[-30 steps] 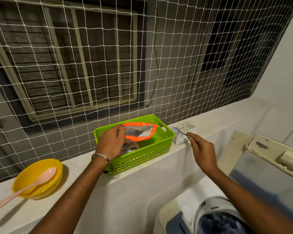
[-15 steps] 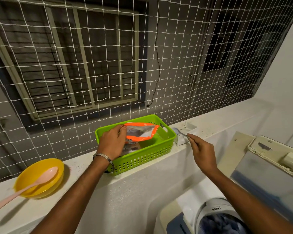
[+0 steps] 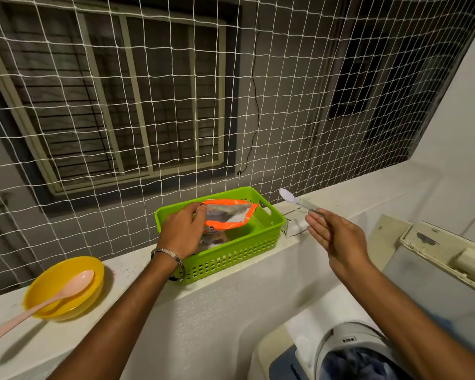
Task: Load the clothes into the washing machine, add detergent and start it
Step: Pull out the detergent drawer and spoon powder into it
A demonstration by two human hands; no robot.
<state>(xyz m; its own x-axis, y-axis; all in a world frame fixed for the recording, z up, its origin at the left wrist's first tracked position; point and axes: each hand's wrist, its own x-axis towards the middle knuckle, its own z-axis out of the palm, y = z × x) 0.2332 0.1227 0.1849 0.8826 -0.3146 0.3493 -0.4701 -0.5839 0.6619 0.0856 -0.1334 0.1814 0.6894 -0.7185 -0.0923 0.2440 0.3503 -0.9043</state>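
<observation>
Lifted, right hand (image 3: 337,237) pinches spoon (image 3: 299,200); left hand (image 3: 183,233) grips pouch (image 3: 228,215) in basket (image 3: 231,256).

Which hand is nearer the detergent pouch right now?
Left. The left hand grips the detergent pouch in the green basket; the right hand is off beside the basket, holding a spoon.

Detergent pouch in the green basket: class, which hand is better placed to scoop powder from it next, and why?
Right. The right hand already pinches the small spoon beside the basket, while the left hand grips the detergent pouch, holding its mouth open.
</observation>
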